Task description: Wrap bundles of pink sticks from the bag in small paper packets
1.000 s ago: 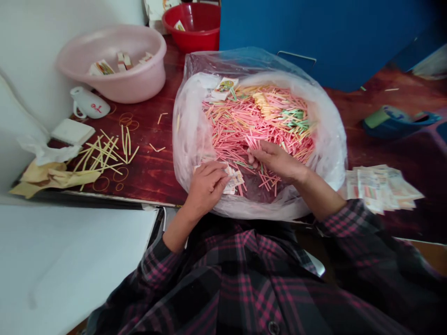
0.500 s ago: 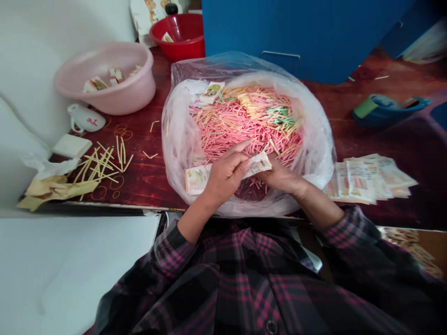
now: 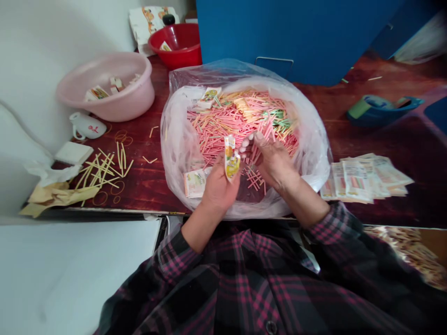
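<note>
My left hand (image 3: 222, 185) is closed on a small printed packet (image 3: 231, 160), held upright over the front of the bag. My right hand (image 3: 270, 156) is just right of it, fingers curled around several thin pink sticks (image 3: 268, 129) whose ends show above the hand. Its fingertips point toward the packet. Beneath both hands, a clear plastic bag (image 3: 316, 135) stands wide, full of short pink, yellow and green sticks (image 3: 220, 123). Flat printed packets (image 3: 194, 183) lie on the bag's front left rim, partly behind my left wrist. Another packet stack (image 3: 210, 95) rests at the back left.
At left are a pink basin (image 3: 145, 95) with small packets, a white mug (image 3: 89, 126) on its side, loose yellow strips (image 3: 101, 167) and rubber bands. A red basin (image 3: 190, 53) and a blue cabinet (image 3: 244, 32) stand behind. Filled packets (image 3: 358, 179) and a blue tape dispenser (image 3: 370, 116) lie right.
The packet in my left hand has turned from lying flat to upright. My right hand has come up out of the sticks, now with pink sticks in its fingers.
</note>
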`<state>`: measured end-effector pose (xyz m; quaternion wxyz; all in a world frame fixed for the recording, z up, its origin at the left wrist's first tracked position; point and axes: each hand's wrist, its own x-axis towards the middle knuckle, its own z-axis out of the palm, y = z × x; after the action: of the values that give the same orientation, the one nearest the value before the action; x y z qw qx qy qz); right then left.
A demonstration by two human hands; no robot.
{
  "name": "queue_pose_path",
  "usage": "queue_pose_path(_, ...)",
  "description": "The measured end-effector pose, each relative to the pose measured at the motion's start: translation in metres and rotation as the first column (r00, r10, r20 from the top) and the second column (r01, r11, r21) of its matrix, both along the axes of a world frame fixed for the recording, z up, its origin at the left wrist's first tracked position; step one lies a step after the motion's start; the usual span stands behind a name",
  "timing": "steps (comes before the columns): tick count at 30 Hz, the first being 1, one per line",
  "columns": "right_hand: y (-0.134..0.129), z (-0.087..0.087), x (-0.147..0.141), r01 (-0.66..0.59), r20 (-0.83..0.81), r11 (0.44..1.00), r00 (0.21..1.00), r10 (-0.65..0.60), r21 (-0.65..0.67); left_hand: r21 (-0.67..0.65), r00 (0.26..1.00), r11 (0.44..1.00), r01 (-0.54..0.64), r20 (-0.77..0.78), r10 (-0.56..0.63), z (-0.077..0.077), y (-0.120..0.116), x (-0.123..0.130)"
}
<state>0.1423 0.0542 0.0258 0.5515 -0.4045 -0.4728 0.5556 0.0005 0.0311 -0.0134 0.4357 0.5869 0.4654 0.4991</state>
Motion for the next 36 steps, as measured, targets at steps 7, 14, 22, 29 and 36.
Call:
queue_pose_path(7, -0.010, -0.013, -0.022, 0.150, 0.174, 0.987, 0.972, -0.158, 0.056, -0.023, 0.997, 0.998, 0.063, 0.055, -0.062, -0.005, 0.002, 0.026)
queue_pose_path(14, -0.015, -0.021, -0.023, 0.134, 0.067, 0.990, 0.988, -0.136, 0.036, -0.186, 0.959, 0.979, 0.081, 0.283, -0.025, 0.008, -0.004, 0.028)
queue_pose_path(22, -0.015, -0.013, -0.012, 0.096, 0.026, 0.992, 0.995, -0.098, 0.083, -0.381, 0.641, 0.904, 0.193, 0.747, 0.178, 0.041, -0.017, 0.025)
queue_pose_path(29, -0.024, -0.001, 0.020, -0.330, 0.145, 0.942, 0.931, 0.337, -0.066, -0.338, 0.760, 0.928, 0.159, 0.642, 0.104, 0.044, -0.011, 0.006)
queue_pose_path(36, -0.025, -0.005, 0.021, -0.451, 0.270, 0.890, 0.851, 0.450, -0.061, -0.322, 0.797, 0.932, 0.167, 0.601, 0.064, 0.040, 0.001, 0.006)
